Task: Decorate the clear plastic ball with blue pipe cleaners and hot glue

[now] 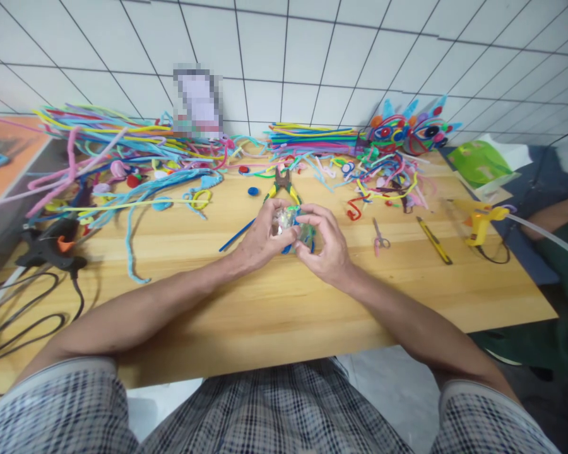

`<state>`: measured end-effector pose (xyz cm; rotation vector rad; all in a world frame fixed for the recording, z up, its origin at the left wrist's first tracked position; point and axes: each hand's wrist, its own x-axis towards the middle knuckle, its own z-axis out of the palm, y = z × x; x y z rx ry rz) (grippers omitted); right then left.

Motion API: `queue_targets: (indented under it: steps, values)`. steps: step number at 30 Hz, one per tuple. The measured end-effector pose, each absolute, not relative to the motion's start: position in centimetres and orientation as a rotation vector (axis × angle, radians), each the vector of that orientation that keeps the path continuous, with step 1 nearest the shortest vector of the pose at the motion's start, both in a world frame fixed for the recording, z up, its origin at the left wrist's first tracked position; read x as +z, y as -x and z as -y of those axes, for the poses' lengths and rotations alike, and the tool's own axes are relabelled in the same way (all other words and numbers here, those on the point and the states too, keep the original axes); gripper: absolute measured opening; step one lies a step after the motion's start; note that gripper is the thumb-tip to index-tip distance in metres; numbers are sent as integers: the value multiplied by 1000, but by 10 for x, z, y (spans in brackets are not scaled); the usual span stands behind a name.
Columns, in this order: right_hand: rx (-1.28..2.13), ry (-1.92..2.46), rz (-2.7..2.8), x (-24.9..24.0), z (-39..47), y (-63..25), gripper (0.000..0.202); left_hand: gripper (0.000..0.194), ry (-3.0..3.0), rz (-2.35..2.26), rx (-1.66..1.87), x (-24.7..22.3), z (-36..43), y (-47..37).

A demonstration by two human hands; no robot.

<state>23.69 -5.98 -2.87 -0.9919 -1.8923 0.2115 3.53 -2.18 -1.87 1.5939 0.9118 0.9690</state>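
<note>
Near the middle of the table my left hand is closed around a small clear, shiny bundle with bits of green on it; its exact kind I cannot make out. My right hand curves in from the other side, its fingertips on the bundle's right edge. Below and between the hands show blue and green strands, partly hidden by the fingers. Just beyond my hands lie pliers with yellow and green handles. A blue pipe cleaner sticks out to the left of my left hand.
Heaps of pipe cleaners fill the back left, with a bundle at back centre. Two colourful masks stand back right. Scissors, a yellow cutter and a glue gun lie right. A cabled black device sits left. Another person's leg is at right.
</note>
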Motion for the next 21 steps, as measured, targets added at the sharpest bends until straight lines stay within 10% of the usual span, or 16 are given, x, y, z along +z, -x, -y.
queue_targets:
  steps: [21]
  values:
    - [192,960,1863,-37,60,-233,52,56,-1623,-890,1000,-28,23,-31]
